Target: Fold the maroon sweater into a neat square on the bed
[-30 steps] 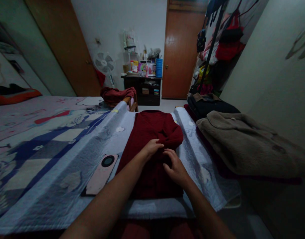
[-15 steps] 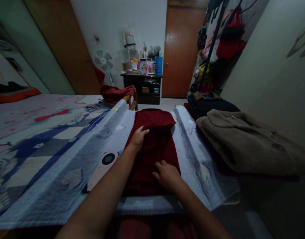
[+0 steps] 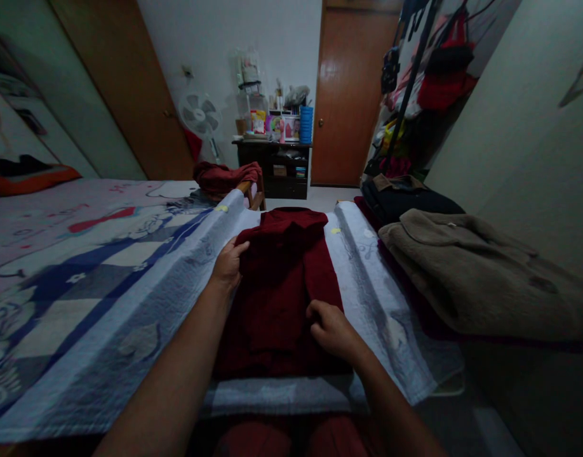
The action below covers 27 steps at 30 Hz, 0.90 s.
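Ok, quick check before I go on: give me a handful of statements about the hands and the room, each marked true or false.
1. The left hand holds the red garment. True.
2. The brown coat lies to the right of the red garment. True.
3. The right hand rests on the brown coat. False: the right hand is at the red garment's right side.
4. The white fan stands left of the dark cabinet. True.
5. The blue container stands on the floor. False: the blue container stands on the dark cabinet.
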Each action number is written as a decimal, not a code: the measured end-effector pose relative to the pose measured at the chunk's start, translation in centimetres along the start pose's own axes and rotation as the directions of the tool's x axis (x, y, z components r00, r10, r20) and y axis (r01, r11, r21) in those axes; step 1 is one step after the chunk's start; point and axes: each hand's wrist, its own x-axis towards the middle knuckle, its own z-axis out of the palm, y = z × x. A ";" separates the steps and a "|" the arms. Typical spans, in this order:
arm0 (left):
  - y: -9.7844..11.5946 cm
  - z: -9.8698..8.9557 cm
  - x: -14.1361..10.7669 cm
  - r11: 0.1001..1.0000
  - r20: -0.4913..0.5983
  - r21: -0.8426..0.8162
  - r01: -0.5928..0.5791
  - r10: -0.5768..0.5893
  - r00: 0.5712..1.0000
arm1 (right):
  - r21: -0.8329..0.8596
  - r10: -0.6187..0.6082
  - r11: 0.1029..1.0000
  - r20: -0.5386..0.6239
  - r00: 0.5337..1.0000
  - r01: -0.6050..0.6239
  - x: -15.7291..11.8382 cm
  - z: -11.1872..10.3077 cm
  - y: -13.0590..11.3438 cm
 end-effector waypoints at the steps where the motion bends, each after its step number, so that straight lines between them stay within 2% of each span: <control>1: 0.2 -0.2 0.1 1.000 -0.012 0.008 -0.015 0.015 1.000 | 0.016 -0.011 1.000 0.001 1.000 0.011 -0.1 -0.1 -0.2; 4: 0.3 -1.2 0.4 0.997 -0.085 0.023 -0.072 0.073 0.994 | 0.036 -0.017 0.999 0.012 1.000 0.016 -0.2 0.1 -0.6; 7: -0.7 -2.4 0.7 0.991 -0.176 0.064 -0.121 0.131 0.976 | 0.008 0.026 1.000 0.034 0.999 -0.026 -0.2 0.9 -0.5; 9: -1.7 -3.2 0.9 0.982 -0.234 0.145 -0.119 0.151 0.961 | -0.025 0.054 0.998 0.064 0.996 -0.053 -0.2 1.6 -0.1; 11: -2.8 -3.8 0.9 0.954 -0.299 0.293 -0.066 0.156 0.941 | -0.049 0.055 0.998 0.099 0.994 -0.051 -0.2 2.2 0.2; 13: -3.7 -3.9 0.5 0.853 -0.381 0.521 0.047 0.182 0.906 | -0.054 0.039 0.998 0.106 0.994 -0.034 -0.2 2.4 0.2; 15: -4.2 -3.1 -0.3 0.635 -0.414 0.759 0.145 0.298 0.860 | -0.037 0.021 0.999 0.090 0.996 -0.018 -0.1 2.3 0.0; 16: -4.4 -2.5 -0.8 0.501 -0.378 0.852 0.153 0.386 0.841 | -0.024 0.012 1.000 0.080 0.997 -0.010 0.0 2.3 -0.2; 18: -4.6 -0.7 -1.8 0.258 -0.141 0.966 0.001 0.523 0.840 | -0.004 -0.015 1.000 0.074 0.997 0.015 0.2 2.2 -0.5; 20: -4.7 1.2 -2.7 0.110 0.142 0.969 -0.223 0.493 0.858 | -0.002 -0.047 0.999 0.086 0.995 0.047 0.4 2.4 -0.7; 21: -4.7 2.2 -3.0 0.066 0.253 0.948 -0.311 0.437 0.863 | -0.010 -0.058 0.998 0.093 0.994 0.059 0.5 2.5 -0.8; 23: -5.0 3.9 -3.4 0.007 0.377 0.917 -0.400 0.321 0.869 | -0.034 -0.065 0.997 0.103 0.993 0.069 0.6 2.9 -0.8; 25: -5.3 5.3 -3.5 -0.023 0.416 0.907 -0.420 0.198 0.888 | -0.052 -0.057 0.997 0.106 0.993 0.063 0.5 3.1 -0.8; 27: -5.7 6.3 -3.4 -0.017 0.421 0.907 -0.420 0.020 0.907 | -0.058 -0.050 0.997 0.108 0.993 0.056 0.5 3.2 -0.9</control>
